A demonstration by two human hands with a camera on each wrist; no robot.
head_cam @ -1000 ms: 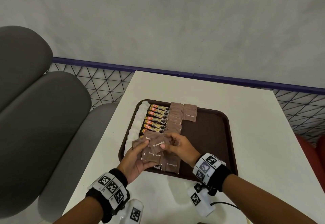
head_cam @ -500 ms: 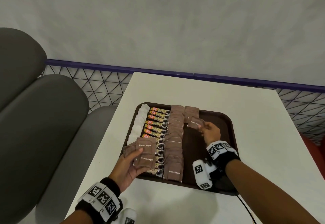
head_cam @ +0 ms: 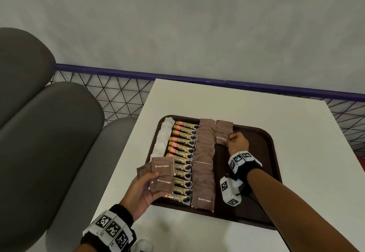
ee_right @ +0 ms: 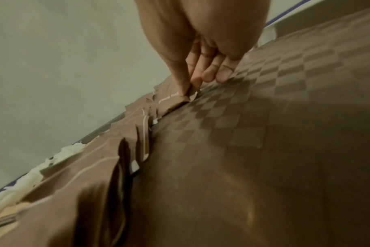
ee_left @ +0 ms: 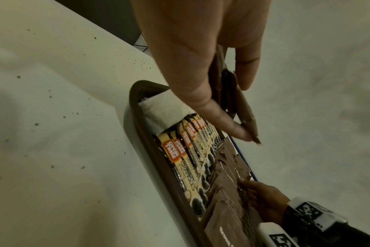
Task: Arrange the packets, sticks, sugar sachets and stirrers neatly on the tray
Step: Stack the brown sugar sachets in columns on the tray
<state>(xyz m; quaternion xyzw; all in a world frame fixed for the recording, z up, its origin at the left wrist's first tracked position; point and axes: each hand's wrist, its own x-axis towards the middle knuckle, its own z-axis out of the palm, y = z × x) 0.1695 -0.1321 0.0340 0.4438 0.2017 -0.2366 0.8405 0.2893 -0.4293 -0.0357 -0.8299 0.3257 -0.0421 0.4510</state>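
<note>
**Brown sugar sachets going onto the tray, one hand feeding, one hand placing**

Nearest the camera, the left hand (head_cam: 140, 189) is hovering over the near left edge of the brown tray (head_cam: 262, 208), fingers and thumb curling round a small fan of brown sugar sachets (head_cam: 162, 174); the left wrist view is showing the stack (ee_left: 232, 93) pinched edge-on between thumb and fingers. The tray is sitting on a white table (head_cam: 296, 125), and its bare right part is showing a faint chequered texture (ee_right: 264, 133).

Four columns are running from the near edge toward the far edge. At the left, white sachets (head_cam: 163, 139) are lying along the tray's left wall. Just beside them, a column of coffee granule sticks (head_cam: 182, 149) is overlapping like shingles. Next on the right, a long column of brown sugar sachets (head_cam: 204, 164) is reaching almost the whole depth of the tray.

Farther on, the right hand (head_cam: 237, 143) is resting over the tray's far middle, thumb and forefinger pinching the near right corner of one brown sachet (head_cam: 221, 138). That sachet is lying at the near end of a short fourth column (head_cam: 224, 126) beginning at the far edge; the remaining fingers (ee_right: 224, 71) are touching the tray surface.

Beyond the table, a purple-railed mesh barrier (head_cam: 110, 93) and grey seat cushions (head_cam: 49, 133) are standing at the left.
</note>
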